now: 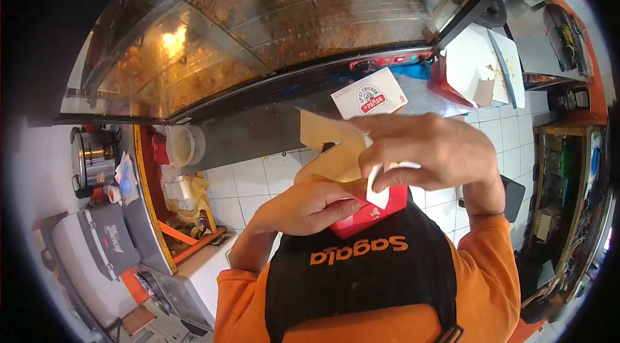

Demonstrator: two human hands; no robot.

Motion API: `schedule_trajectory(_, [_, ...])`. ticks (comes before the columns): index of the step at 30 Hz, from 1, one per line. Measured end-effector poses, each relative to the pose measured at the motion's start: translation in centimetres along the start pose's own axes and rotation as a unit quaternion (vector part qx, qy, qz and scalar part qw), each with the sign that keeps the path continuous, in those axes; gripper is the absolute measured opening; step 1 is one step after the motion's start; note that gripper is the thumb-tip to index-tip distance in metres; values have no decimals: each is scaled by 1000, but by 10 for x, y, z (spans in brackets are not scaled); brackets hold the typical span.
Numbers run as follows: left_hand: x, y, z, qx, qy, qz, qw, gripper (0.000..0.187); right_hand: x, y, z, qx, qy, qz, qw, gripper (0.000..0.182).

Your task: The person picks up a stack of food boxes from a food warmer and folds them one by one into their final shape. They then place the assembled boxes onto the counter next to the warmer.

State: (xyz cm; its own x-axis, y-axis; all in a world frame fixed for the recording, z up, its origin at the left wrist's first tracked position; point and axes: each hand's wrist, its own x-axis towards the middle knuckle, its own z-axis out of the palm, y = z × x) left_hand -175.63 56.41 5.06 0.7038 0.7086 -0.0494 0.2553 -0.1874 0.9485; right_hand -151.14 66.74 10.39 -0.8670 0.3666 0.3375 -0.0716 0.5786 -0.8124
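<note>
A partly folded cardboard food box (342,155), brown inside and red outside, is held in front of my apron. My left hand (307,207) grips its near left side, thumb on the red wall and fingers toward the inside. My right hand (433,149) is closed on the box's right side, fingers bent around a white-edged flap. The far flap stands up and the top is open. Both hands hide part of the box, so its inside is only partly seen. Just beyond them, a white printed chicken box (369,94) sits closed on the metal counter.
A glass display warmer (310,20) with fried food spans the far side. To the right are a white board (478,65) and a knife (502,68). A white tub (185,145) stands left, near a metal pot (95,155). Wooden shelving (558,181) is at right.
</note>
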Motion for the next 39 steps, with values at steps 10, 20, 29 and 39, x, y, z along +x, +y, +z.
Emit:
schedule_trajectory(10, [-1,-6,1,19,29,51,998,28,3,-19,22,-294,4,71,953,20])
schedule_trajectory(20, [-8,-9,-9,-161,-107,-73,978,33,3,-27,14,-242,-5,57,969,26])
schedule_trajectory(29, [-3,-23,-9,-73,-66,50,994,32,1,-30,18,-277,-81,39,957,30])
schedule_trajectory(39, [-6,-19,-4,-21,-14,74,997,34,3,2,27,-98,-61,18,993,49])
